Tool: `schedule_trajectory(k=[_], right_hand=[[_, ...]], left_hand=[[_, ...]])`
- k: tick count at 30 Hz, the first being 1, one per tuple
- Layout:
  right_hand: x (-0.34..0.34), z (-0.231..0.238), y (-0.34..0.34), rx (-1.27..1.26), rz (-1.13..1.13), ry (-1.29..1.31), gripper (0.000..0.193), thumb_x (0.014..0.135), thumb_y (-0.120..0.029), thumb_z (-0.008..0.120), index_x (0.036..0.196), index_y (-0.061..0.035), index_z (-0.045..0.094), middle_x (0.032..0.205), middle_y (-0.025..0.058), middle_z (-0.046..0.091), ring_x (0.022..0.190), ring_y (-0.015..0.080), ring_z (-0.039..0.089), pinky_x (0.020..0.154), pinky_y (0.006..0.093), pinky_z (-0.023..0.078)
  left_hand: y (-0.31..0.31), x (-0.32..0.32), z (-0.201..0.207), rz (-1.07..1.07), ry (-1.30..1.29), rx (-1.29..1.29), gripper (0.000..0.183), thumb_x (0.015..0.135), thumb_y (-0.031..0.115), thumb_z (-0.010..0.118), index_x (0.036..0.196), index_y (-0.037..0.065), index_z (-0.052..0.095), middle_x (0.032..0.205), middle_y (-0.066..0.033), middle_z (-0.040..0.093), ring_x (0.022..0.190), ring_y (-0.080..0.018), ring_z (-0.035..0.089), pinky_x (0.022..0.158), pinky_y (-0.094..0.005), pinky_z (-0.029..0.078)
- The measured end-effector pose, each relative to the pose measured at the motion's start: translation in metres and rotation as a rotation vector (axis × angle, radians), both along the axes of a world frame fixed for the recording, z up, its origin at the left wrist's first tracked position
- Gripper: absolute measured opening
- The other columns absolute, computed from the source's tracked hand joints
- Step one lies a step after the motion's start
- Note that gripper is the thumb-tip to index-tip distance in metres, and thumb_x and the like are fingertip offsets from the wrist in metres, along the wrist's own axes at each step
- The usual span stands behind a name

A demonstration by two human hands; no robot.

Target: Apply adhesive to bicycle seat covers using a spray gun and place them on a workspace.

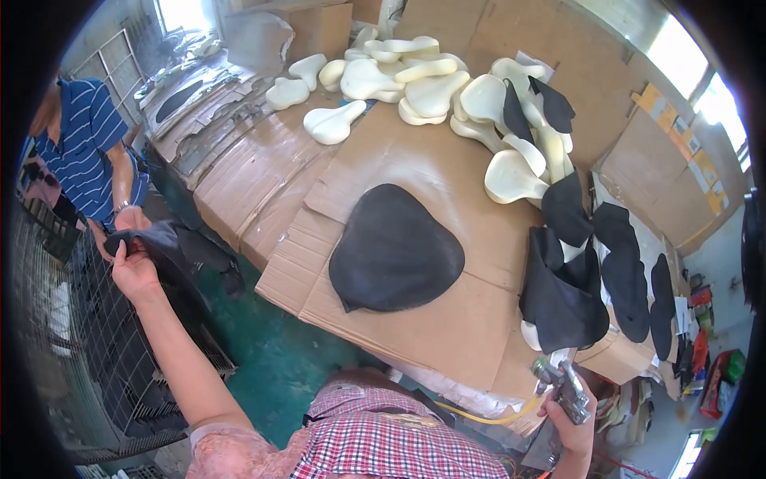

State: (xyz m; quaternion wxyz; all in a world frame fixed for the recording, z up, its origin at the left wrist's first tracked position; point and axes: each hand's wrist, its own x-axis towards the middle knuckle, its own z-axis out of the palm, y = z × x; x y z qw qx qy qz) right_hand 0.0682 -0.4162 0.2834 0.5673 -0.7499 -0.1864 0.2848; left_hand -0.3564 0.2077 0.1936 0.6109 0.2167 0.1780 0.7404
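Checked cloth (399, 443) on the person's torso lay nearest the camera. Ahead of it, the right hand (573, 417) gripped a metal spray gun (570, 393), and the left hand (137, 275) grasped the edge of a black sheet (163, 246), right beside a co-worker's hands (132, 219). Between the person's hands and farther forward, a rounded black piece (396, 251) lay flat on the cardboard-covered surface (287, 267), with pale saddle-shaped pads (431, 97) heaped beyond.

Red-white-navy checked apron (391, 452); pink patterned short sleeve (231, 452).

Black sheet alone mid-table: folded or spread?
Spread: the black sheet lies open on the cardboard, its whole rounded outline showing, no fold visible.
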Motion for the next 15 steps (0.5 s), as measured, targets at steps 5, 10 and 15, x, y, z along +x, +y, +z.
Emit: schedule_trajectory(k=[5,10,15], right_hand=[[-0.001,0.007,0.01,0.026,0.117,0.084,0.058,0.07,0.0,0.064,0.125,0.0081,0.048,0.084,0.0116,0.063,0.073,0.0159,0.062,0.069,0.0293,0.051],[0.015,0.005,0.03,0.096,0.157,-0.067,0.051,0.068,-0.003,0.065,0.117,0.0067,0.055,0.078,0.0069,0.062,0.07,0.0117,0.06,0.065,0.0246,0.048],[0.02,-0.004,-0.014,-0.084,0.265,-0.13,0.052,0.068,-0.004,0.067,0.119,0.0038,0.056,0.074,0.0041,0.062,0.066,0.009,0.058,0.062,0.0215,0.045]], left_hand=[[-0.018,0.022,0.002,-0.05,0.017,-0.052,0.022,0.089,0.008,0.054,0.107,-0.006,0.055,0.097,-0.0147,0.062,0.093,-0.0265,0.059,0.085,-0.0381,0.048],[-0.026,0.036,-0.035,-0.003,-0.056,-0.034,0.019,0.087,0.008,0.059,0.103,-0.002,0.055,0.091,-0.0129,0.062,0.087,-0.0251,0.061,0.077,-0.0331,0.051],[-0.109,0.166,-0.059,-0.027,0.436,-0.194,0.02,0.086,0.006,0.06,0.106,0.003,0.057,0.08,-0.0067,0.061,0.07,-0.0185,0.062,0.064,-0.0286,0.052]])
